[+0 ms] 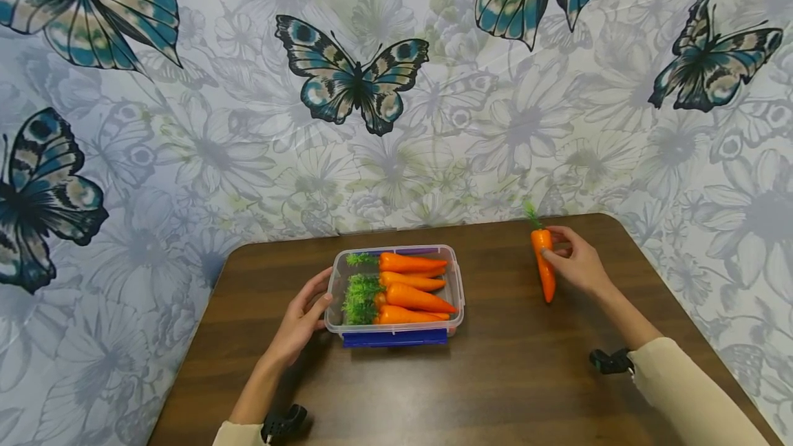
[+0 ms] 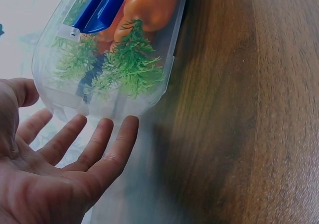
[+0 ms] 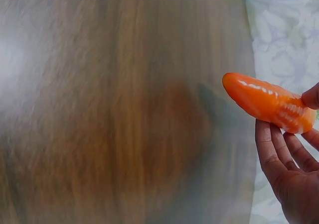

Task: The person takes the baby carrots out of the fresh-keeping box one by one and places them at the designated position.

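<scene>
In the head view, a clear plastic container (image 1: pixel 459 288) with blue side clips stands on the table, several toy carrots (image 1: pixel 411 282) lying in it with their green tops to the left. My left hand (image 1: pixel 303 312) rests against the container's left end. Its fairly straight, spread fingers (image 2: pixel 119 149) reach the end wall in the left wrist view, and the thumb is close by the rim. Over to the right, my right hand (image 1: pixel 576 260) pinches a single toy carrot (image 1: pixel 542 253) between thumb and fingers, tip pointing down. That carrot (image 3: pixel 264 99) hangs above the table in the right wrist view.
The brown wooden table (image 1: pixel 495 391) ends at a back edge against a wall covering (image 1: pixel 396 177) with flowers and butterflies. Dark wrist devices (image 1: pixel 610 361) sit near both sleeves. A blue clip (image 1: pixel 395 338) sticks out along the container's front.
</scene>
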Tool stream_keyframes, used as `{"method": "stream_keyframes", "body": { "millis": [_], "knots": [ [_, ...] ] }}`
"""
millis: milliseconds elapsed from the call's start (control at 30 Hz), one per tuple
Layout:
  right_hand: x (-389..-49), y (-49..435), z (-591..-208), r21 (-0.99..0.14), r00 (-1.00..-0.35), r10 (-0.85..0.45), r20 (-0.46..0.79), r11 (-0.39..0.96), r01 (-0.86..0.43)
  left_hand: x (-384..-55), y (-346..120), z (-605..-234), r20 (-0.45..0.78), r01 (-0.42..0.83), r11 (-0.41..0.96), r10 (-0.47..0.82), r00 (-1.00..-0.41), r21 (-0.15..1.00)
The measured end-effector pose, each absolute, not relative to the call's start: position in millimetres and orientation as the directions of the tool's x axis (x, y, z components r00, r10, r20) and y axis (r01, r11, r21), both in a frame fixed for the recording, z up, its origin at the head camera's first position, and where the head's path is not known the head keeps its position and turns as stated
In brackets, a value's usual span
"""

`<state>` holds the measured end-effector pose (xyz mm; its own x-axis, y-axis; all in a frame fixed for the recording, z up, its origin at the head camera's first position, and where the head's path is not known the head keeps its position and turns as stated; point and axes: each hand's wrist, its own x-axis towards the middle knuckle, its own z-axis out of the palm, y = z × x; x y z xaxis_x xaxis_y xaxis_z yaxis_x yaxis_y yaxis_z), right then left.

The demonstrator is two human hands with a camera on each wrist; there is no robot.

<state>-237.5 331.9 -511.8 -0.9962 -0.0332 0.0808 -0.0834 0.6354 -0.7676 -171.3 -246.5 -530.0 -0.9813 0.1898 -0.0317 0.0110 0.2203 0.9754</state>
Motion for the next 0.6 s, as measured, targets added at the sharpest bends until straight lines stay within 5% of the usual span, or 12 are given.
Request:
{"method": "stream_keyframes", "body": {
  "millis": [600],
  "knots": [
    [-253, 374, -526, -0.69, -0.998, 0.017, 0.061, 0.723, -0.03, -173, -246, -530, -0.024, 0.021, 0.238, 0.188, -0.982, 0.971]
  ]
}}
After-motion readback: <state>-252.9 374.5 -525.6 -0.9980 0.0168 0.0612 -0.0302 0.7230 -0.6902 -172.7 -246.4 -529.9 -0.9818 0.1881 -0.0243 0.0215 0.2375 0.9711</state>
